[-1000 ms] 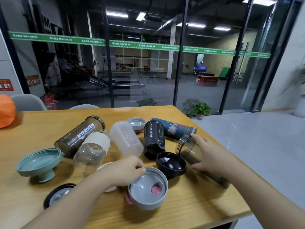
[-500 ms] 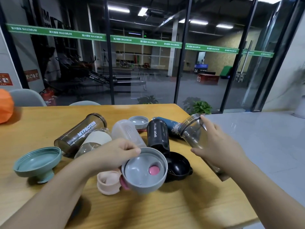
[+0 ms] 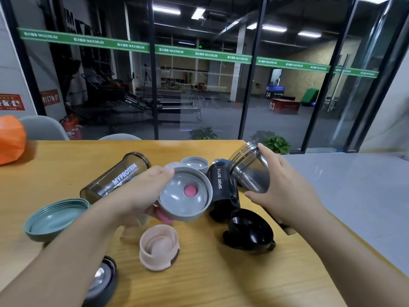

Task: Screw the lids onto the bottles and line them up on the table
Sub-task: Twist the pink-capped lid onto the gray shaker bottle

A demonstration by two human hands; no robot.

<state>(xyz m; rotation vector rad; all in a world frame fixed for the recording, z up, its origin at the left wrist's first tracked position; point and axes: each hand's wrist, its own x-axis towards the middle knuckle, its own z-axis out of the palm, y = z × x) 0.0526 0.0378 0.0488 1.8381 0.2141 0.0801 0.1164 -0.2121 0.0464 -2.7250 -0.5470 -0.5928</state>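
head cam, looking down at a wooden table (image 3: 210,282) full of shaker stuff. left hand (image 3: 137,196) is holding a grey lid (image 3: 184,193) up off the table by its rim, thumb over the top edge at 11 o'clock; its open underside faces the camera and there's a pink plug (image 3: 190,190) in the middle of it. right hand (image 3: 285,191) is wrapped around a smoky clear bottle (image 3: 250,171), lifted and tilted so its long axis runs from 5 o'clock up to 11 o'clock, threaded mouth pointing up and left toward the lid, just beside it but not touching. looks empty from what i can see. right between the two sits a black "sport bottle" (image 3: 222,187). a dark "myprotein" shaker (image 3: 117,176) lies on its side at 10 o'clock, mouth pointing away. another small grey lid (image 3: 194,162) sits behind the held one. on the near side there's a pink lid (image 3: 159,247) and a black lid (image 3: 250,231), both open side up, a teal lid (image 3: 55,218) at 9 o'clock, and a black and silver lid (image 3: 99,282) half hidden under the left forearm. orange thing (image 3: 11,140) at the far left edge.
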